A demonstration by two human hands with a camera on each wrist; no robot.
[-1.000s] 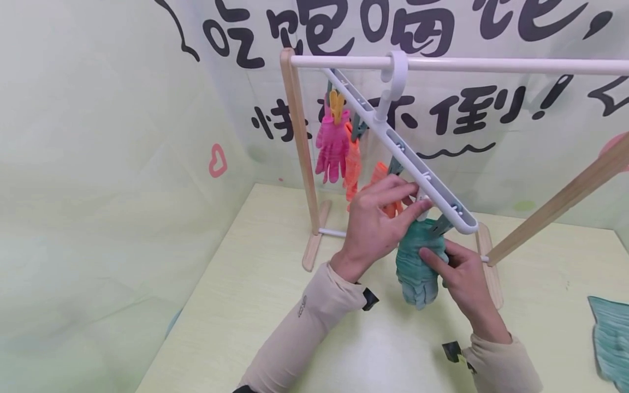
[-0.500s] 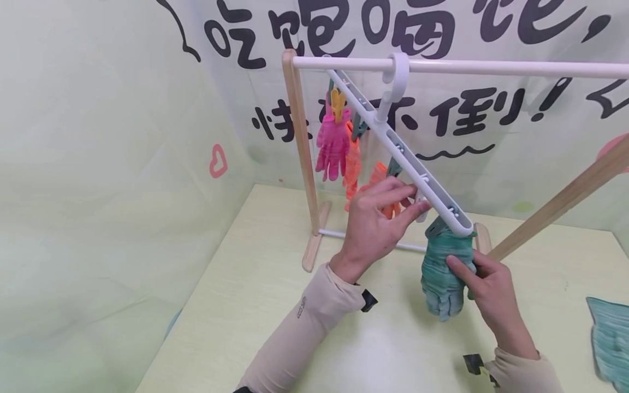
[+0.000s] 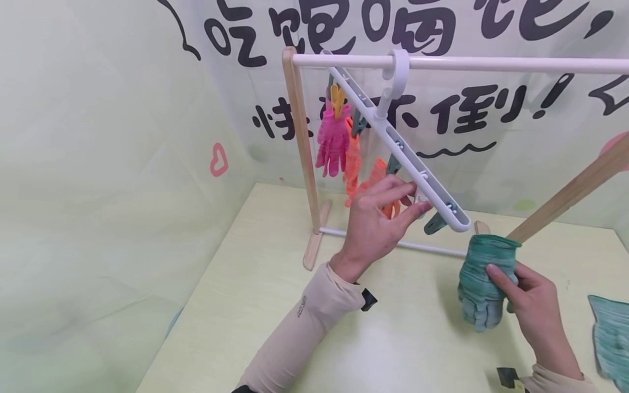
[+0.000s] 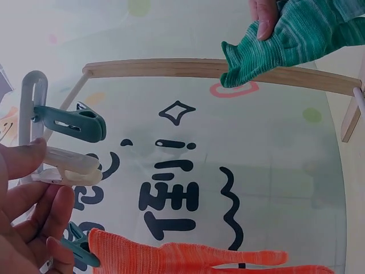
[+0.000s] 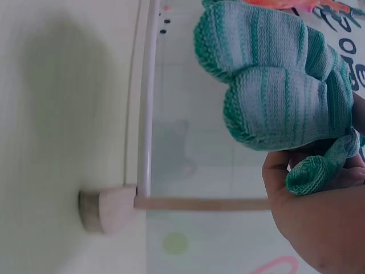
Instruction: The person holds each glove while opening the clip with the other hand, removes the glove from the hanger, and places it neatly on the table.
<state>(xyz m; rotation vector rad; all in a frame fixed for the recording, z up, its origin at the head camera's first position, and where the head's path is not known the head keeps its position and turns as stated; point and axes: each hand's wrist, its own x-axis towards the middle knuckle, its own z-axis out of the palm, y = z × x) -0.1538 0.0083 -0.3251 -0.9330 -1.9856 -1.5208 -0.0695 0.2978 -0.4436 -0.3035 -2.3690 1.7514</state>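
Head: left hand's (image 3: 374, 219) fingers pinch one white clip (image 4: 71, 162); at that hand's four o'clock, right hand (image 3: 539, 307) pinches one green glove (image 3: 482, 284); at eleven, one pink glove (image 3: 333, 143). Left wrist: two green clips (image 4: 71, 124). Right wrist: finger ends (image 5: 251, 111) cropped from left wrist's view.

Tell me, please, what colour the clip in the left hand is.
The clip is white, clearest in the left wrist view.

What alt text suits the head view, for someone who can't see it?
A person's right hand holds a green glove clear of a white hanger, while the left hand pinches a white clip beneath the hanger. The hanger hooks over a white rail; a pink glove and orange gloves hang from it. Another green item lies at right.
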